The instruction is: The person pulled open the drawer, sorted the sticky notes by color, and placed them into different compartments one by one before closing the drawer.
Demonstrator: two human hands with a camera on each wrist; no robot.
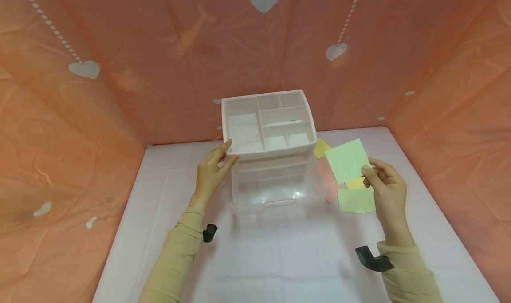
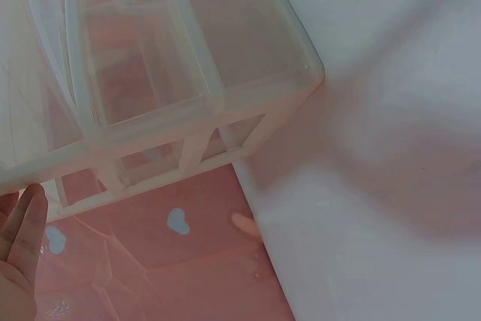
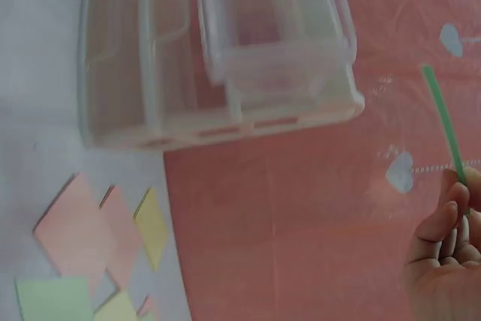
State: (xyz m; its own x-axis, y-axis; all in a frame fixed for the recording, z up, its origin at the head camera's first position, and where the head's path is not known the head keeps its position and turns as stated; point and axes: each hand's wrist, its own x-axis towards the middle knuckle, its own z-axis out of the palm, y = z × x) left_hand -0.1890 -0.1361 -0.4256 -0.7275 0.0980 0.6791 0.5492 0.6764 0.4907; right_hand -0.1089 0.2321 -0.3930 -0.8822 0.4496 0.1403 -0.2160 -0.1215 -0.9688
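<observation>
A white plastic drawer unit [image 1: 267, 152] with a compartmented top stands at the back of the table. One clear drawer [image 1: 275, 183] is pulled forward from it; in the right wrist view the drawer [image 3: 278, 73] juts beyond the others. My left hand [image 1: 211, 170] touches the unit's front left corner, thumb at the front and fingers at the side, largely straight. To the right, my right hand [image 1: 385, 187] pinches a light green paper square [image 1: 348, 160] between thumb and fingers, raised above other papers. The right wrist view shows that green square [image 3: 445, 125] edge-on.
On the table right of the unit lie a green paper [image 1: 355, 200], pink papers [image 1: 327, 174] and a yellow paper [image 1: 320, 147]. Orange cloth with pale hearts [image 1: 179, 72] hangs behind and on both sides. A white cloth [image 1: 275, 258] covers the table.
</observation>
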